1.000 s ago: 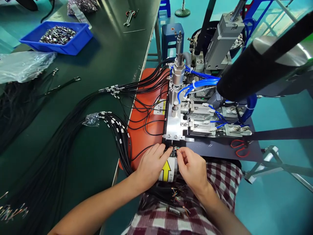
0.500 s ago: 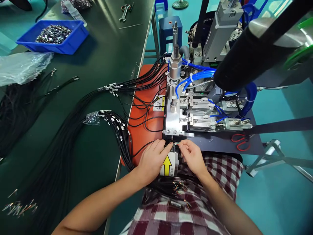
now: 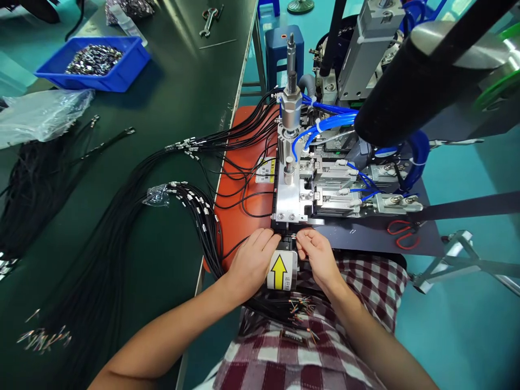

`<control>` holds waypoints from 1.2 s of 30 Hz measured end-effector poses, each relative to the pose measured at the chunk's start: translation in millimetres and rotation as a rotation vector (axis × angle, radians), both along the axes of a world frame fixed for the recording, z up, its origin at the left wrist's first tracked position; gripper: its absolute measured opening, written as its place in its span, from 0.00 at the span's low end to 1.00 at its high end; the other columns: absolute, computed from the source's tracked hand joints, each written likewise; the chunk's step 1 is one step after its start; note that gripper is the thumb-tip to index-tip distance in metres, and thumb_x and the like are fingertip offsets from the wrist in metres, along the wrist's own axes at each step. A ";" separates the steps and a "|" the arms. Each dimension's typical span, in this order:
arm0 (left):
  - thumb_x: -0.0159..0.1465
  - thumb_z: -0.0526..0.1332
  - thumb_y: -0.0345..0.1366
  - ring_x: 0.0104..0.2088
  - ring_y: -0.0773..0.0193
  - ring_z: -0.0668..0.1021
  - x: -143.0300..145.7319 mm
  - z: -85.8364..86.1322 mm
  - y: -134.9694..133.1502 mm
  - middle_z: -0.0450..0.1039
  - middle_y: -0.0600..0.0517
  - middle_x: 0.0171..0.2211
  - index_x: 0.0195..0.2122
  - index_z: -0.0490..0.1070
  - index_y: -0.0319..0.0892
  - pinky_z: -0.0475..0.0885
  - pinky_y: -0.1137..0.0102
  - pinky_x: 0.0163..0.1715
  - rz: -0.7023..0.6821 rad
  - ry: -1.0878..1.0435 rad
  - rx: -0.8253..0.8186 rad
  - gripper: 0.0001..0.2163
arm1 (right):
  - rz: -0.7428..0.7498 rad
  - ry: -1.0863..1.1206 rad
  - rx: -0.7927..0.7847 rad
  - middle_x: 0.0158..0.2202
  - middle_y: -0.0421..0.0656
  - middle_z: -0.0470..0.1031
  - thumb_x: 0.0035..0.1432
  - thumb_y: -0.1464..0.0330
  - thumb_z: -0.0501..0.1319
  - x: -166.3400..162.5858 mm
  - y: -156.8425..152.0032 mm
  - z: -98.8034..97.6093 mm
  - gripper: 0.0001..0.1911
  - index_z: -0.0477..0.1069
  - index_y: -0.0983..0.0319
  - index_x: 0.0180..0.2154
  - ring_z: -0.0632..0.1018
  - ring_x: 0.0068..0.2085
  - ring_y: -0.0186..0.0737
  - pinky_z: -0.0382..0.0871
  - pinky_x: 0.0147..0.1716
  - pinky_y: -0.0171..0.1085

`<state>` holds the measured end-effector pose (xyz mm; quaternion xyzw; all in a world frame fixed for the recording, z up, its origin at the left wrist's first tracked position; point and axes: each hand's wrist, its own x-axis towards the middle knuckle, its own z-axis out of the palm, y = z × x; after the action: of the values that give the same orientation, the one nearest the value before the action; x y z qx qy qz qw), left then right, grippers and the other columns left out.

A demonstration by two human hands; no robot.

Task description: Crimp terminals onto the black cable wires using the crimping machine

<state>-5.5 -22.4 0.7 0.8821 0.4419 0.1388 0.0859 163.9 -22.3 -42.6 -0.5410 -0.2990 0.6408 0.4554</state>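
Note:
My left hand (image 3: 252,262) lies at the machine's front edge, its fingers closed together over a black cable (image 3: 234,248) that runs in from the left. My right hand (image 3: 317,250) faces it from the other side, thumb and fingertips pinched on thin wire ends at the small work slot (image 3: 293,236). The fingers largely hide these ends. Above both hands stands the machine's silver metal head (image 3: 290,203). Between my wrists is a white plate with a yellow arrow (image 3: 280,271). Black cables with bare coloured wire ends (image 3: 301,306) lie across my lap.
Bundled black cables (image 3: 203,227) with metal ends drape over the orange surface (image 3: 231,208). A blue bin (image 3: 117,78) of small metal parts and a wrench (image 3: 208,24) sit on the dark green table (image 3: 179,108). Red-handled scissors (image 3: 402,233) lie right. A black cylinder (image 3: 390,108) overhangs the machine.
My left fingers have drawn back slightly to the left, away from the slot, and the index finger is no longer stretched toward it. My right hand keeps its pinch in nearly the same place.

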 end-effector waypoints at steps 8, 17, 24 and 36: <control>0.65 0.51 0.27 0.41 0.55 0.70 7.3 3.0 2.5 0.69 0.43 0.42 0.49 0.68 0.36 0.71 0.62 0.40 0.027 0.104 -0.050 0.13 | 0.014 0.009 0.009 0.19 0.33 0.63 0.55 0.57 0.62 1.4 -1.6 1.9 0.15 0.66 0.61 0.29 0.64 0.19 0.29 0.58 0.22 0.32; 0.64 0.50 0.26 0.44 0.56 0.69 13.8 -3.4 -3.8 0.68 0.43 0.48 0.55 0.64 0.39 0.69 0.62 0.42 0.010 0.121 -0.108 0.18 | -0.003 -0.062 0.085 0.20 0.34 0.63 0.56 0.54 0.60 -3.5 -1.4 -1.4 0.17 0.64 0.60 0.29 0.65 0.20 0.31 0.60 0.21 0.33; 0.64 0.50 0.25 0.45 0.58 0.70 14.1 -3.0 -2.9 0.67 0.45 0.44 0.51 0.69 0.41 0.71 0.63 0.43 0.118 -0.114 -0.158 0.16 | -0.015 0.019 0.070 0.19 0.33 0.61 0.55 0.54 0.60 -5.3 -1.7 -5.7 0.17 0.63 0.60 0.27 0.63 0.20 0.31 0.58 0.22 0.33; 0.68 0.49 0.30 0.55 0.53 0.67 -18.2 -0.7 -28.2 0.64 0.42 0.56 0.60 0.59 0.39 0.68 0.54 0.53 0.255 0.072 -0.079 0.19 | 0.013 0.040 0.070 0.20 0.33 0.63 0.55 0.58 0.61 -0.6 0.6 -6.7 0.14 0.65 0.61 0.29 0.64 0.20 0.30 0.58 0.23 0.33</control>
<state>-23.8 -50.6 0.0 0.8192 0.5583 0.0991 0.0864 163.3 -21.7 -49.2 -0.5098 -0.3157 0.6436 0.4756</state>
